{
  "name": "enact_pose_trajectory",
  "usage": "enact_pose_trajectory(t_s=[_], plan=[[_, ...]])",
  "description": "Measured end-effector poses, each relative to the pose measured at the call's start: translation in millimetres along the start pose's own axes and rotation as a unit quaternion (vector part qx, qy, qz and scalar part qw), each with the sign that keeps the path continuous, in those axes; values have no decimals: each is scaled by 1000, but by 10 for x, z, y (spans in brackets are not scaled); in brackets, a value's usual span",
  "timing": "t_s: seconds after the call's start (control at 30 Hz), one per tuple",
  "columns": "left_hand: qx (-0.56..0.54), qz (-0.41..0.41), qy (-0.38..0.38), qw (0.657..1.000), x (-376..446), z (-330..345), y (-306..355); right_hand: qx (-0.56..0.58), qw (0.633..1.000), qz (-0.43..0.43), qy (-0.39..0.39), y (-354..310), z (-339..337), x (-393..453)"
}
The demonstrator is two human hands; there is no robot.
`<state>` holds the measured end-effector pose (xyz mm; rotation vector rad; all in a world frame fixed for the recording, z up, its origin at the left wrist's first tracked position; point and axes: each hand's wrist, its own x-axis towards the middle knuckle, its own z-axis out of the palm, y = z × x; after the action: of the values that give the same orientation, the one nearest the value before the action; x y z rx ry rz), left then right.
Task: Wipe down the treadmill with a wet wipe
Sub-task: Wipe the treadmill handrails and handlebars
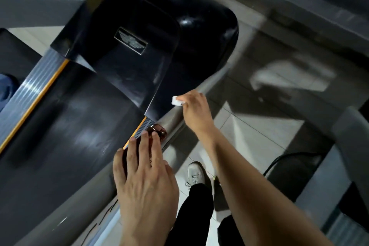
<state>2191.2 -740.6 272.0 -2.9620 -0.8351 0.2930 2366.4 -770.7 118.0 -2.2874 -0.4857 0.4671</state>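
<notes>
The person stands beside a treadmill [65, 130], looking down at its black belt and the glossy black motor cover [139, 32] at the front, which carries a small winged badge [130, 40]. The right hand [196, 109] reaches forward to the grey side rail [175, 116] where it meets the motor cover, its fingers curled and pinching a small folded white wet wipe [176, 100] that sits at the edge of the cover, just above the rail. The left hand [144, 173] lies nearer the camera with its fingers straight and spread, resting flat across the rail and the orange trim strip [137, 129] at the belt's edge; it grips nothing. Just past its fingertips a small reddish-brown object [158, 130] sits on the rail, too blurred to identify. Below the arms, a pale sneaker [195, 172] and a black trouser leg [194, 211] stand on the light tiled floor [257, 142]
</notes>
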Motion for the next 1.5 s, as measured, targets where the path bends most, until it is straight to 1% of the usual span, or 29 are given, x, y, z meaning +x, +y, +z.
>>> enact_pose_trajectory(t_s=[0.1,0.13,0.2,0.3,0.37,0.4,0.47,0.53,0.57,0.63,0.7,0.73,0.8,0.87,0.93,1.07,1.17,1.23,1.37,1.5], plan=[[2,-5,12,1000,8,21,33,80,994,-64,45,-108,8,-449],[0,-7,21,1000,14,25,53,105,991,-72,42,-114,-1,-565],[-16,3,50,999,25,77,127,119,989,-79,30,-17,-11,-599],[-56,71,113,989,79,246,223,103,989,-101,36,250,32,-395],[-60,132,129,981,188,435,345,82,988,-123,45,506,78,-187],[-47,149,128,979,262,553,428,76,987,-133,51,644,118,-76],[-8,142,117,983,459,837,627,81,985,-126,80,998,234,217],[39,112,102,988,688,1136,786,98,985,-88,108,1373,369,541],[68,102,94,988,802,1271,839,75,985,-84,130,1549,436,664],[138,82,104,981,977,1479,913,71,978,-93,172,1898,577,861],[157,73,117,978,1056,1630,941,99,970,-94,202,2175,677,1048],[155,77,131,976,1084,1705,954,114,966,-86,214,2279,713,1141],[153,93,188,966,1118,1874,939,161,961,-39,222,2497,809,1259],[148,103,242,953,1156,2005,915,202,948,10,245,2741,904,1370],[145,103,277,944,1177,2097,912,226,935,45,270,2961,998,1524],[140,149,298,932,1221,2303,940,258,922,116,265,3211,1124,1881],[143,179,299,927,1359,2497,1026,275,915,110,273,3379,1149,2074],[148,187,283,929,1494,2609,1143,266,919,100,272,3529,1140,2226],[164,194,239,937,1797,2829,1403,262,932,104,227,3818,1118,2509],[185,216,230,931,2016,3012,1522,329,917,118,194,4020,1091,2709]])
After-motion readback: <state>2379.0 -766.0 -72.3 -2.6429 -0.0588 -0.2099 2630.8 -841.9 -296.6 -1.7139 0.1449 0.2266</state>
